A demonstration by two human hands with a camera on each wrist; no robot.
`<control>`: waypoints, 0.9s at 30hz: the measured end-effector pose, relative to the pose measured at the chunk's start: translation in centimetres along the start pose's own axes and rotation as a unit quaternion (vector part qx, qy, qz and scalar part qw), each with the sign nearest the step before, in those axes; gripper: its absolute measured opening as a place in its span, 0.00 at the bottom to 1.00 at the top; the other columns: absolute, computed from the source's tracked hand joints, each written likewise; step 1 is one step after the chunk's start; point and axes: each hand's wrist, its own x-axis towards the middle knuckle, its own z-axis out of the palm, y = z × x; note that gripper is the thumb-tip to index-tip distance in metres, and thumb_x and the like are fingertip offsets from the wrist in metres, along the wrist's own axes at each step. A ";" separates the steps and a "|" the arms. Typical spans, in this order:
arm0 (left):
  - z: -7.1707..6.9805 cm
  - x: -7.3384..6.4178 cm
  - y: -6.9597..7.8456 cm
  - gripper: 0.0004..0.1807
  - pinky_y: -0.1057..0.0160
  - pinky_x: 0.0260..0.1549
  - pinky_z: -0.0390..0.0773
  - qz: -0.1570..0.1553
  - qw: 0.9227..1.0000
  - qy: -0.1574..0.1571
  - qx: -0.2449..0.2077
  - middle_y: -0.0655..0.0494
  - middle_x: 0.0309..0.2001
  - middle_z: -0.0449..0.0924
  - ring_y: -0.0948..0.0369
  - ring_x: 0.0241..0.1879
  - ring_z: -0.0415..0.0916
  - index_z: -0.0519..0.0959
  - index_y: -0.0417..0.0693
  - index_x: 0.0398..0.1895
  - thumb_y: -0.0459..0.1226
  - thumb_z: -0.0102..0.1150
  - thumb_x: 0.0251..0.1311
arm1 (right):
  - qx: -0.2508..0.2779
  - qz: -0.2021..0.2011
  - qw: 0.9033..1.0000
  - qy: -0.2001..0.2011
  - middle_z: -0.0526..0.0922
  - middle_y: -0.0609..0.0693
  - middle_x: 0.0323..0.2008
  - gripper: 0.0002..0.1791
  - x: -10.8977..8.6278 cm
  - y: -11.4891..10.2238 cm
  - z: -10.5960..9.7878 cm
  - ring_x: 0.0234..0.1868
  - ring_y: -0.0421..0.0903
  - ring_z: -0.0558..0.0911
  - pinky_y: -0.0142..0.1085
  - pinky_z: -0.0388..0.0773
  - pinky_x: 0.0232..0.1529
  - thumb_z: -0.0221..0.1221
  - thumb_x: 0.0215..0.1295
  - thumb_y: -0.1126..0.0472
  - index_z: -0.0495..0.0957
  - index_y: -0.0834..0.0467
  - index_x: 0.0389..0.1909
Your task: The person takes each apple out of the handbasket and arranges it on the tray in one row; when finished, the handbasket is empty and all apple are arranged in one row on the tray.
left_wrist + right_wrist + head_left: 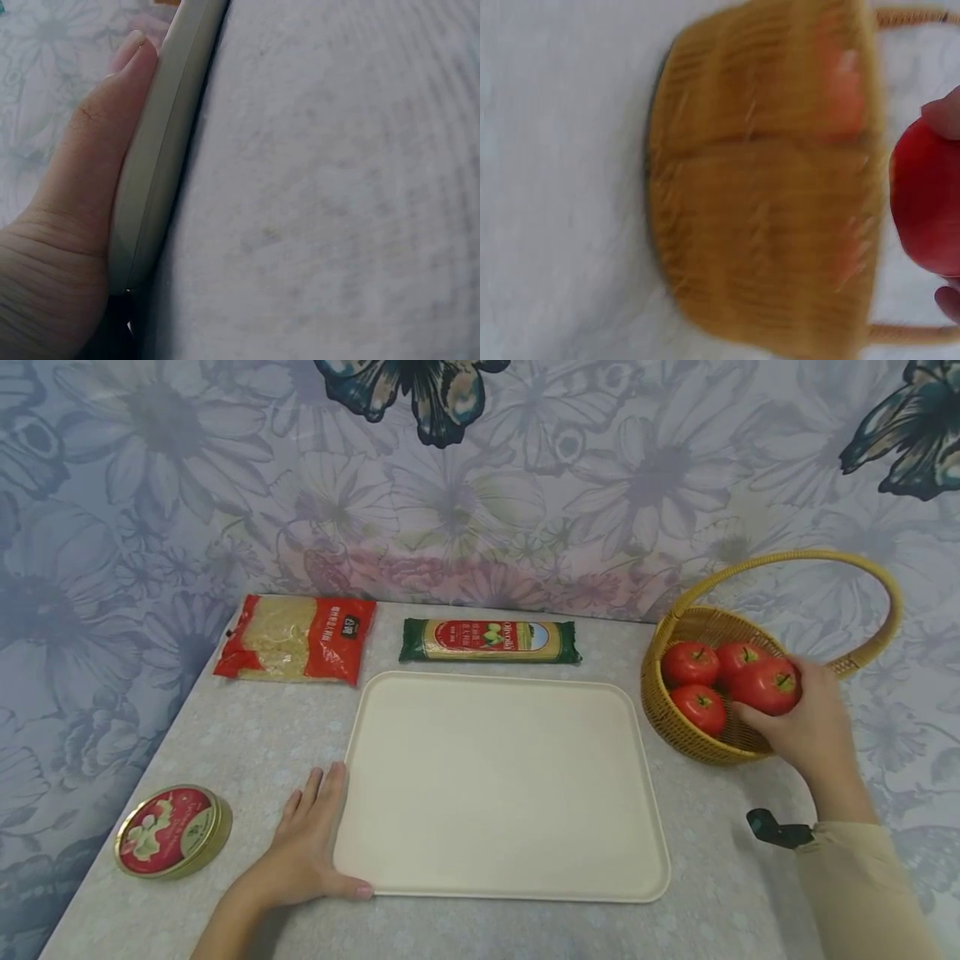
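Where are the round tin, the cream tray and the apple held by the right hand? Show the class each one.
Round tin (167, 831), head view: on its flat top.
Cream tray (502, 787), head view: on its bare middle.
Held apple (762, 687), head view: on its red skin.

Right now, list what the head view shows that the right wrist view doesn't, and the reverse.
Only the head view shows the tray with the left hand against its edge, the red packet, the green packet, the round tin and the tops of three red fruits inside the basket.

Only the right wrist view shows blurred red patches on the basket's outer wall, seen side-on.

Both show the basket, its handle, the table and the held red fruit in the right hand's grip.
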 end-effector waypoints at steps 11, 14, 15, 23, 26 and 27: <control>0.1 0.0 -0.2 0.89 0.40 0.73 0.20 -0.015 1.000 -0.007 -0.005 0.37 0.80 0.34 0.38 0.78 0.26 0.30 0.47 0.80 0.74 0.73 0.19 | 0.075 -0.133 0.986 0.068 0.67 0.63 0.64 0.51 -3.0 -8.9 0.4 0.63 0.63 0.68 0.71 0.71 0.53 0.77 0.44 0.55 0.63 0.57 0.70; 0.0 0.0 -0.1 0.89 0.39 0.73 0.20 -0.017 1.000 -0.008 -0.008 0.38 0.80 0.33 0.38 0.78 0.25 0.30 0.48 0.80 0.74 0.73 0.19 | 0.091 -0.171 0.980 0.046 0.68 0.61 0.63 0.50 -3.4 -11.4 1.7 0.62 0.60 0.70 0.69 0.72 0.54 0.78 0.42 0.56 0.65 0.57 0.69; 0.0 0.0 -0.1 0.89 0.39 0.73 0.20 -0.014 1.000 -0.006 -0.010 0.38 0.80 0.33 0.38 0.78 0.25 0.30 0.47 0.80 0.74 0.74 0.19 | 0.094 -0.181 0.978 0.037 0.68 0.60 0.63 0.50 -3.5 -12.3 2.2 0.61 0.60 0.71 0.69 0.72 0.55 0.78 0.42 0.56 0.66 0.57 0.68; 0.1 -0.1 -0.2 0.89 0.37 0.73 0.27 0.009 1.000 0.010 0.001 0.36 0.80 0.36 0.36 0.78 0.28 0.32 0.44 0.80 0.75 0.73 0.19 | 0.125 -0.265 0.955 -0.036 0.70 0.54 0.63 0.48 -4.3 -18.6 6.3 0.62 0.55 0.73 0.60 0.79 0.54 0.78 0.44 0.54 0.66 0.55 0.68; 0.2 -0.1 -0.3 0.89 0.37 0.74 0.27 0.009 1.000 0.012 0.005 0.36 0.80 0.37 0.36 0.78 0.29 0.32 0.43 0.80 0.75 0.73 0.18 | 0.138 -0.285 0.946 -0.075 0.70 0.52 0.63 0.48 -4.4 -20.6 7.8 0.62 0.52 0.74 0.55 0.81 0.55 0.78 0.45 0.52 0.66 0.54 0.68; 0.2 -0.1 -0.3 0.89 0.38 0.74 0.27 0.008 1.000 0.011 0.007 0.36 0.80 0.37 0.37 0.78 0.29 0.32 0.44 0.80 0.75 0.73 0.18 | 0.141 -0.290 0.943 -0.086 0.70 0.51 0.63 0.48 -4.5 -21.2 8.4 0.62 0.52 0.74 0.54 0.81 0.55 0.77 0.45 0.51 0.66 0.53 0.68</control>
